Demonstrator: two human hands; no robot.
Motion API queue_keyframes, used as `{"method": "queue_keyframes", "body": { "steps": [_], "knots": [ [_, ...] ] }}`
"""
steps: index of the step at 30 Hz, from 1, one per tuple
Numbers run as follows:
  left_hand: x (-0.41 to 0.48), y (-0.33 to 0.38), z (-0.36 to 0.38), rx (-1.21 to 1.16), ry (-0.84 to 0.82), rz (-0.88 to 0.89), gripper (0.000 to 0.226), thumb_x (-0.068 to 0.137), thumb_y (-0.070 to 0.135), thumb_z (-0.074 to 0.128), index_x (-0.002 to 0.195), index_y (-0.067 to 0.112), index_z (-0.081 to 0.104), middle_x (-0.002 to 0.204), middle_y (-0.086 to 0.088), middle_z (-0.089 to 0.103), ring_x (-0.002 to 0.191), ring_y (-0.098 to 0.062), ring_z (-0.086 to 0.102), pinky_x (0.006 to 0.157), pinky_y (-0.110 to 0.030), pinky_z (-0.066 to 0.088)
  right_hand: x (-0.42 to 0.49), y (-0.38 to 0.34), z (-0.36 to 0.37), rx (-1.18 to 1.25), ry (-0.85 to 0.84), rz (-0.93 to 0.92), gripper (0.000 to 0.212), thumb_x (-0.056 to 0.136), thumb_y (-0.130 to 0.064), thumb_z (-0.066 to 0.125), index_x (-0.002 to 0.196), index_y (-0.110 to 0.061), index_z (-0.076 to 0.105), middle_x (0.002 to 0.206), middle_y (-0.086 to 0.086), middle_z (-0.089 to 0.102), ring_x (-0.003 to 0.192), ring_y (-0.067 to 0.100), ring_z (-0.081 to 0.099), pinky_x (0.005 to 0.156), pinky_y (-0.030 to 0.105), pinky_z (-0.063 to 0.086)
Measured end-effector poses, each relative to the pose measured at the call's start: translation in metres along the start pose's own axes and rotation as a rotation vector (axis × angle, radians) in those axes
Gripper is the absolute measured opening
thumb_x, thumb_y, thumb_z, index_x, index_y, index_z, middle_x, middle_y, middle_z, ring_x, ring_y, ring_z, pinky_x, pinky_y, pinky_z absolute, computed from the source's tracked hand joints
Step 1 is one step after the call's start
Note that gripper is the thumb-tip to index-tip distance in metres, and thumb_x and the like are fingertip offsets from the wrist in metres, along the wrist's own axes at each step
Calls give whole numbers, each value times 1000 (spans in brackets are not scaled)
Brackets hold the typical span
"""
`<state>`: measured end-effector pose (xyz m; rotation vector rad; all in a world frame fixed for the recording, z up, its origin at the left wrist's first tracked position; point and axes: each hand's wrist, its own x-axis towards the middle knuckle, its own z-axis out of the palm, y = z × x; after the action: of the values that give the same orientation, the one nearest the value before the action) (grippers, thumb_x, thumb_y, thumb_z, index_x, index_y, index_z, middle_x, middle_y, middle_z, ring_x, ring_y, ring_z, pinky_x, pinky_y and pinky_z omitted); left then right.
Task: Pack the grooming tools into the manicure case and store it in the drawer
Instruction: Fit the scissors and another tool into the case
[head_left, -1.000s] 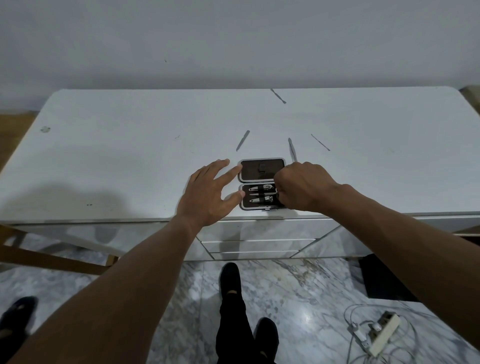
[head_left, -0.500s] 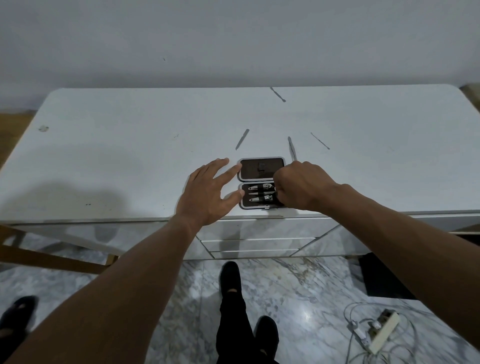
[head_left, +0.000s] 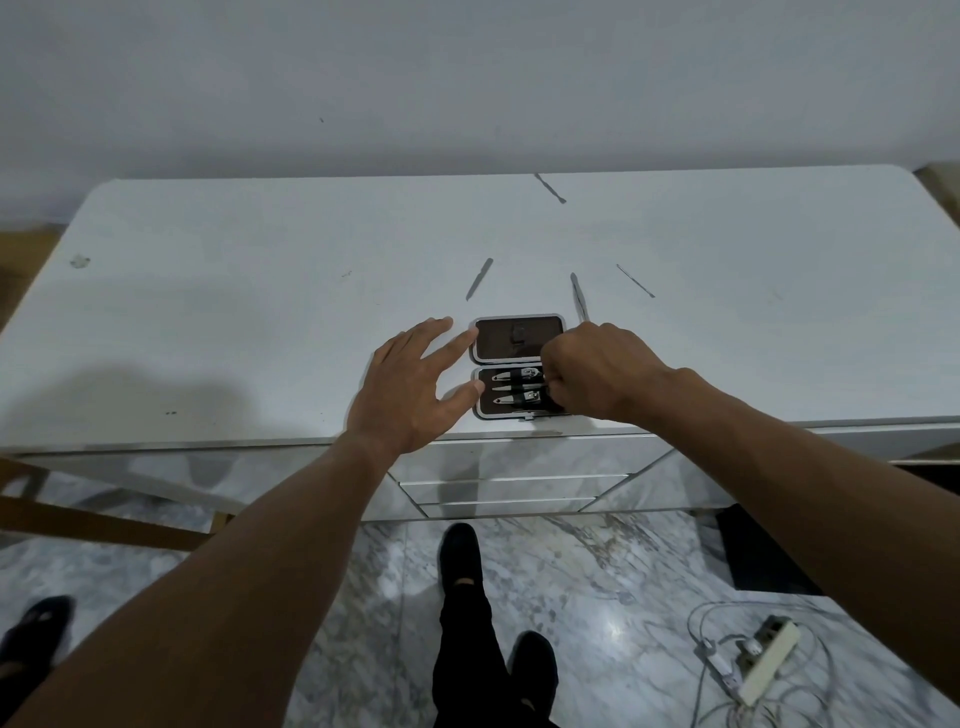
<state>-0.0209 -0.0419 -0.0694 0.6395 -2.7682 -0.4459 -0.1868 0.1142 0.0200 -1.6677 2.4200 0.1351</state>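
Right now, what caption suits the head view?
Left hand beside an open brown manicure case on a white table; right hand curled over its metal tools.

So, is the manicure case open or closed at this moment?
Open. The manicure case lies spread flat, its lid half beyond the tray half, where clippers sit in their slots.

Left hand (head_left: 415, 387) is palm down, fingers straight and spread, arm stretched forward. Right hand (head_left: 597, 374) is knuckles-up, fingers curled under, their hold hidden.
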Motion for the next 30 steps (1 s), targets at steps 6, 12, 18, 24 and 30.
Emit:
{"method": "queue_keyframes", "body": {
  "steps": [6, 12, 18, 24, 30],
  "knots": [
    [0, 0, -1, 2, -8, 2, 63, 89, 62, 40, 147, 38, 37, 153, 3, 39, 142, -16, 30, 114, -38, 23, -1, 2, 0, 6, 2, 1, 16, 83, -16, 53, 93, -9, 64, 94, 16, 68, 74, 38, 59, 62, 31, 40],
    [0, 1, -1, -2, -5, 6, 62, 89, 62, 40, 146, 37, 38, 152, 2, 40, 142, -17, 31, 113, -38, 24, 0, 3, 1, 29, -13, 9, 17, 83, -15, 53, 93, -9, 65, 93, 16, 68, 74, 36, 59, 62, 31, 42],
    [0, 1, -2, 0, -8, 13, 62, 89, 61, 40, 146, 36, 38, 152, 1, 40, 142, -18, 32, 114, -39, 24, 0, 4, -2, 132, -2, 42, 18, 83, -19, 52, 87, -9, 66, 87, 15, 68, 75, 38, 62, 66, 35, 52],
    [1, 0, -3, 7, -11, 15, 62, 90, 61, 40, 146, 35, 39, 152, 1, 41, 142, -18, 32, 114, -40, 26, 14, 19, -6, 212, 118, 203, 19, 84, -21, 53, 86, -9, 68, 86, 16, 70, 77, 39, 65, 69, 38, 56],
    [0, 1, -5, -23, -19, 22, 62, 90, 60, 42, 146, 34, 41, 151, 1, 41, 141, -18, 34, 113, -42, 27, 42, 43, -2, 220, 166, 397, 21, 86, -12, 51, 100, -7, 65, 101, 16, 64, 92, 39, 62, 74, 36, 48]
  ]
}}
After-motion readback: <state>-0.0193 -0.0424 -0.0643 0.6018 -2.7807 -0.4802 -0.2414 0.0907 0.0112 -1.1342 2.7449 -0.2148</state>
